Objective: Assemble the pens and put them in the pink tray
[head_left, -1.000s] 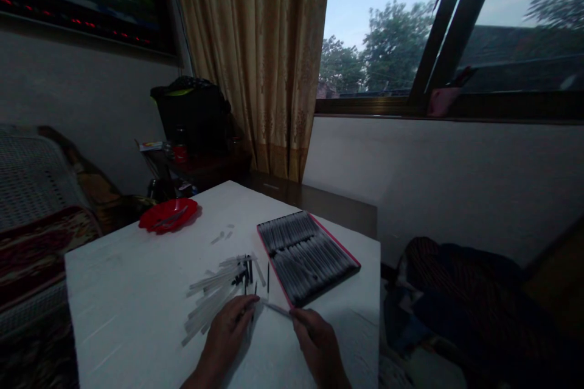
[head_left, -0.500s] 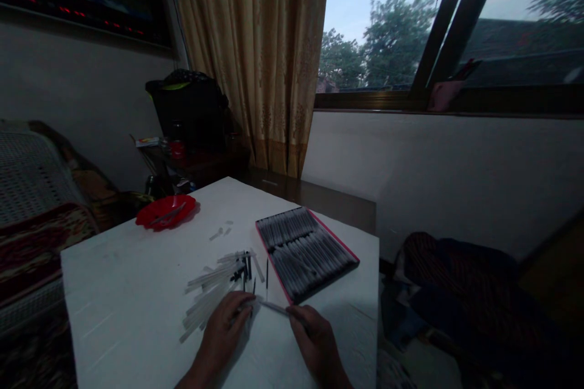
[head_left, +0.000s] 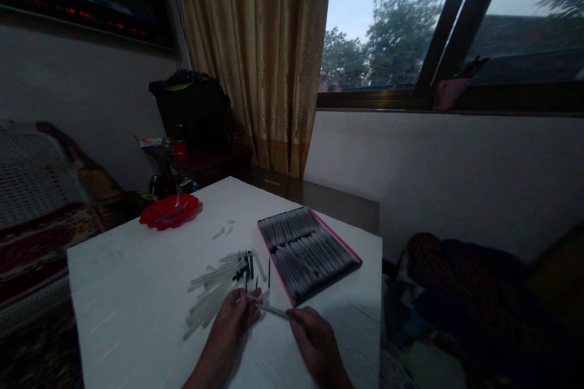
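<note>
A thin grey pen-like stick [head_left: 276, 312] runs between my hands above the near part of the white table [head_left: 132, 292]. My right hand [head_left: 316, 335] is closed around its right end. At the left end, my left hand [head_left: 235, 316] pinches a small pale translucent piece [head_left: 252, 298]; whether it touches the stick I cannot tell. Just left of my left hand lies a loose fan of translucent tubes [head_left: 207, 301], with several short black sticks [head_left: 249, 264] at its right side. A flat pink-edged case [head_left: 314, 255], filled with two rows of grey pen-like pieces, lies beyond my right hand.
A red scalloped dish [head_left: 168, 211] with a thin item inside stands at the table's far left. A few small translucent bits [head_left: 223, 231] lie near the middle. A woven chair [head_left: 36, 170] is at left, and dark cloth [head_left: 451, 298] is heaped at right.
My left fingers have loosened and drawn slightly left from the stick's end, the pale piece at their tips. My right hand stays on the stick. The view has shifted slightly.
</note>
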{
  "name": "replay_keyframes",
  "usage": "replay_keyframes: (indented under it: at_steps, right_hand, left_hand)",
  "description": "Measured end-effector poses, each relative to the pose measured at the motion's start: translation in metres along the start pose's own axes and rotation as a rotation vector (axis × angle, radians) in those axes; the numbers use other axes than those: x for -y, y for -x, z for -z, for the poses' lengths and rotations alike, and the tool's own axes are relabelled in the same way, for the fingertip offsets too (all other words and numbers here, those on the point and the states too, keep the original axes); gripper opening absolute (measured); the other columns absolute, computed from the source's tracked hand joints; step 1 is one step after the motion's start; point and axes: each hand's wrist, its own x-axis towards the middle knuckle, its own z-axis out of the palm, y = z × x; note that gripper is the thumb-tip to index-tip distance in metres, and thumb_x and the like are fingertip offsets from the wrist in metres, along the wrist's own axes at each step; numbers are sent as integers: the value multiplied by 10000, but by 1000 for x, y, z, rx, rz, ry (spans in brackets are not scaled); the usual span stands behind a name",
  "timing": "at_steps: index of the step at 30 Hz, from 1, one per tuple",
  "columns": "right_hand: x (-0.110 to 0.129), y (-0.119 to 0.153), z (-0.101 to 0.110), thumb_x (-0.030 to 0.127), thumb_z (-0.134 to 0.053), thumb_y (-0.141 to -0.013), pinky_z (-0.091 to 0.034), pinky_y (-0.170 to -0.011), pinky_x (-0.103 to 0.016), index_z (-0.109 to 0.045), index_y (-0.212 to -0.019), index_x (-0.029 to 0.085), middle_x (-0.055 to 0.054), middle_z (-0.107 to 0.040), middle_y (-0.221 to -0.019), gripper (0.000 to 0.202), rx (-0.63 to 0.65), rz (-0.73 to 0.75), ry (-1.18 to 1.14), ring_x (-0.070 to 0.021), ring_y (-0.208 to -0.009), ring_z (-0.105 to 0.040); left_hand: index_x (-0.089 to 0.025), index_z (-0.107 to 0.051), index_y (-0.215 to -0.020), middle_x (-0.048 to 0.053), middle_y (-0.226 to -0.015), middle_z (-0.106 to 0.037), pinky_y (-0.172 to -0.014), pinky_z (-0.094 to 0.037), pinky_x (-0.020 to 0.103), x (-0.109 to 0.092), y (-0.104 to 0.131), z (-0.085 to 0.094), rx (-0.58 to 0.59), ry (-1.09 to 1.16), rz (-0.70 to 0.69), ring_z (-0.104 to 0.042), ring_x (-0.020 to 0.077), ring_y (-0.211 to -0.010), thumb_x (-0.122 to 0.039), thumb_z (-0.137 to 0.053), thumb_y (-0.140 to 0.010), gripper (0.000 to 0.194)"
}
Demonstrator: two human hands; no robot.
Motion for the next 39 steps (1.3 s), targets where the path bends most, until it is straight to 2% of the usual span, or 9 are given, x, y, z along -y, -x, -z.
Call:
replay_keyframes:
  at_steps: [5,12,18,22,24,26,28,33,39]
  right_hand:
    - [1,0,1,191,-512,-872,-523,-667,-236,-694,-945,233,-33,-706,-783,201,20,-37,9,-163,-724,-669]
    - [8,-1,2,198,-511,-870,-517,-679,-241,-688,-961,226,-36,-700,-793,201,54,-53,9,-165,-735,-665]
    - [11,1,1,163,-529,-839,-491,-714,-231,-667,-967,220,-33,-690,-834,196,163,-94,75,-167,-783,-654]
    - [14,-1,3,187,-509,-864,-463,-694,-213,-659,-920,225,-15,-692,-816,164,286,-86,156,-154,-759,-651]
    - [17,-3,4,208,-503,-875,-446,-665,-212,-655,-904,230,-6,-686,-791,156,388,-37,233,-152,-733,-648]
    - [19,-6,4,225,-487,-891,-430,-637,-213,-650,-888,234,0,-683,-769,164,462,16,307,-148,-705,-641]
    - [19,-7,1,248,-457,-913,-416,-608,-214,-644,-856,234,1,-679,-736,196,469,58,356,-145,-670,-633]
    - [15,-6,-9,282,-394,-944,-409,-590,-225,-629,-811,229,-14,-677,-704,276,375,115,362,-152,-640,-629]
    - [17,-8,-8,222,-429,-896,-425,-617,-224,-625,-812,214,-20,-673,-730,213,452,11,295,-156,-675,-632]
  left_hand:
    - [-191,-570,-882,83,-981,-741,-705,-551,257,4,2,2,18,-42,-2,-704,151,-757,-323,-773,-694,306]
    - [-203,-548,-871,109,-983,-742,-782,-541,351,12,6,2,86,-125,18,-686,258,-968,-536,-786,-586,499]
    - [-224,-579,-950,81,-975,-736,-671,-548,304,10,12,3,92,-279,-26,-684,214,-877,-636,-748,-540,605]
    - [-197,-649,-832,24,-725,-692,-439,-454,204,2,12,18,103,-484,-32,-643,163,-663,-623,-754,-521,537]
    - [-184,-668,-802,-4,-623,-644,-380,-382,174,-4,10,28,131,-550,11,-597,130,-557,-586,-781,-498,516]
    - [-171,-677,-787,5,-635,-655,-372,-360,170,-9,8,35,158,-575,70,-579,115,-523,-545,-809,-471,508]
    - [-162,-680,-779,27,-670,-676,-385,-367,178,-11,4,39,165,-573,90,-591,122,-533,-520,-818,-467,494]
    - [-150,-680,-779,46,-662,-683,-390,-349,185,-2,-6,46,156,-525,77,-588,124,-514,-528,-811,-488,495]
    - [-156,-667,-740,11,-641,-653,-407,-348,162,-1,-7,46,195,-499,99,-582,102,-533,-548,-816,-481,493]
